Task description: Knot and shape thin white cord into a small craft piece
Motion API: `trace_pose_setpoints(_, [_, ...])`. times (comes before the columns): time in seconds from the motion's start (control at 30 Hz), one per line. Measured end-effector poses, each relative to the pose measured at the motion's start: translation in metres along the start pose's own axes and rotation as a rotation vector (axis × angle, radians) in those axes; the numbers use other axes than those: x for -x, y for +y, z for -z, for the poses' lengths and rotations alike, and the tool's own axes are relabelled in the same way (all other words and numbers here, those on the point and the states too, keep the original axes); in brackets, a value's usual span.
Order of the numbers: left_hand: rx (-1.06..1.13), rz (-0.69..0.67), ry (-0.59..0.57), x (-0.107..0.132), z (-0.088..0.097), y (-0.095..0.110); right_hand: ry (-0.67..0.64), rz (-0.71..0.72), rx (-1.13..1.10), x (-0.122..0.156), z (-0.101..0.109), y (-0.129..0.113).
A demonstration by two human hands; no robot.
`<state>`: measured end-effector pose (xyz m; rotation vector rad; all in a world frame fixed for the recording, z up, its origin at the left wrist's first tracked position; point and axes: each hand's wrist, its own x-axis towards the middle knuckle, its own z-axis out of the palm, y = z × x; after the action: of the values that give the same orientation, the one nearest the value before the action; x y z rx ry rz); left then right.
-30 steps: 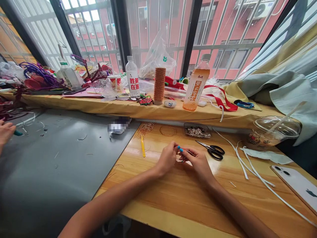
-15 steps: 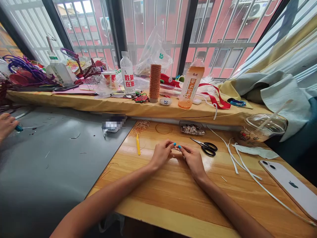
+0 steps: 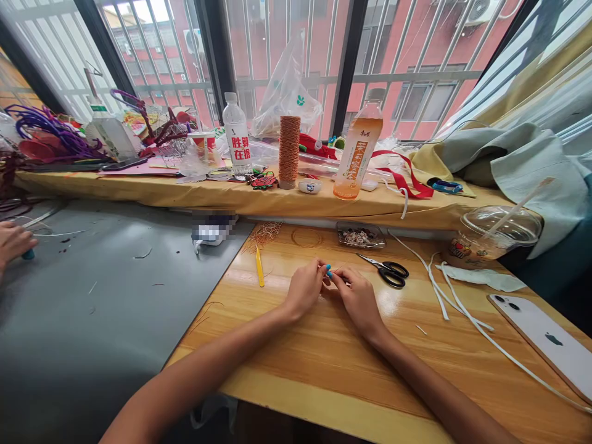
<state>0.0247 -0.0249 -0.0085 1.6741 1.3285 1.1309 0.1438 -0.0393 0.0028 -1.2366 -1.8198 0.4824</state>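
My left hand [image 3: 305, 285] and my right hand [image 3: 355, 292] meet over the wooden table [image 3: 296, 364], thumbs and fingertips pinched together. What they pinch is too small and too covered by the fingers to name. Black-handled scissors [image 3: 387, 270] lie just right of my right hand, blades pointing left and away. Yellow tweezers [image 3: 259, 268] rest to the left of my left hand. Behind the hands are a clear tray of small pale and dark pieces [image 3: 361, 235], a loop of thin brown cord [image 3: 306, 238] and a tangle of thin thread [image 3: 269, 231].
White cords [image 3: 456, 296], a phone [image 3: 546, 339] and a plastic cup with straw [image 3: 494, 237] occupy the right side. On the ledge stand a thread spool [image 3: 289, 151], a water bottle [image 3: 238, 135] and a tea bottle [image 3: 358, 148]. Another person's hand [image 3: 13, 243] is at far left.
My fingertips have drawn closer together, and the pale bit seen between them earlier is now mostly covered. The other person's hand at far left has shifted slightly down.
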Motion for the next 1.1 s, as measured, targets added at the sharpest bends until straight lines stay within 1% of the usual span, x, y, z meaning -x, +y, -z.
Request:
trace_pose_setpoints(0.1, [0.146, 0.114, -0.058, -0.004, 0.002, 0.001, 0.008, 0.13, 0.067, 0.001, -0.002, -0.002])
trace_pose_setpoints(0.2, [0.298, 0.255, -0.196, -0.01, 0.009, 0.003, -0.014, 0.264, 0.126, 0.002, -0.002, 0.0])
trace_pose_setpoints(0.3, [0.359, 0.376, -0.364, -0.013, 0.019, 0.007, -0.107, 0.445, 0.204, 0.002, 0.001, 0.005])
trace_pose_setpoints(0.4, [0.365, 0.452, -0.441, -0.011, 0.024, 0.011, -0.221, 0.668, 0.31, 0.001, 0.01, 0.006])
trace_pose_setpoints(0.47, [0.354, 0.467, -0.466, -0.009, 0.025, 0.012, -0.27, 0.816, 0.382, -0.001, 0.016, 0.004])
trace_pose_setpoints(0.53, [0.308, 0.442, -0.504, -0.007, 0.025, 0.011, -0.309, 0.939, 0.436, -0.002, 0.02, 0.002])
trace_pose_setpoints(0.6, [0.238, 0.386, -0.523, -0.006, 0.022, 0.009, -0.338, 1.014, 0.446, -0.002, 0.022, 0.0])
trace_pose_setpoints(0.63, [0.208, 0.352, -0.513, -0.006, 0.021, 0.008, -0.349, 1.017, 0.427, -0.002, 0.022, 0.0])
trace_pose_setpoints(0.67, [0.187, 0.32, -0.49, -0.005, 0.019, 0.007, -0.349, 0.988, 0.389, -0.002, 0.022, 0.0])
trace_pose_setpoints(0.7, [0.171, 0.282, -0.452, -0.005, 0.017, 0.006, -0.329, 0.929, 0.332, -0.002, 0.021, 0.0])
trace_pose_setpoints(0.73, [0.159, 0.237, -0.399, -0.004, 0.015, 0.006, -0.299, 0.838, 0.265, -0.001, 0.02, 0.0])
trace_pose_setpoints(0.8, [0.107, 0.114, -0.288, -0.003, 0.012, 0.006, -0.24, 0.599, 0.121, -0.001, 0.017, 0.001])
trace_pose_setpoints(0.87, [0.057, 0.009, -0.187, -0.002, 0.01, 0.006, -0.227, 0.362, -0.033, -0.002, 0.015, 0.001])
trace_pose_setpoints(0.93, [0.064, -0.004, -0.135, -0.002, 0.01, 0.006, -0.247, 0.161, -0.203, -0.003, 0.013, 0.0])
trace_pose_setpoints(1.0, [0.087, 0.015, -0.111, -0.002, 0.01, 0.005, -0.252, 0.011, -0.359, -0.004, 0.011, -0.002])
trace_pose_setpoints(1.07, [0.057, -0.01, -0.076, -0.003, 0.009, 0.004, -0.24, -0.086, -0.438, -0.005, 0.011, -0.004])
trace_pose_setpoints(1.1, [0.015, -0.047, -0.055, -0.003, 0.009, 0.003, -0.221, -0.111, -0.434, -0.005, 0.012, -0.005])
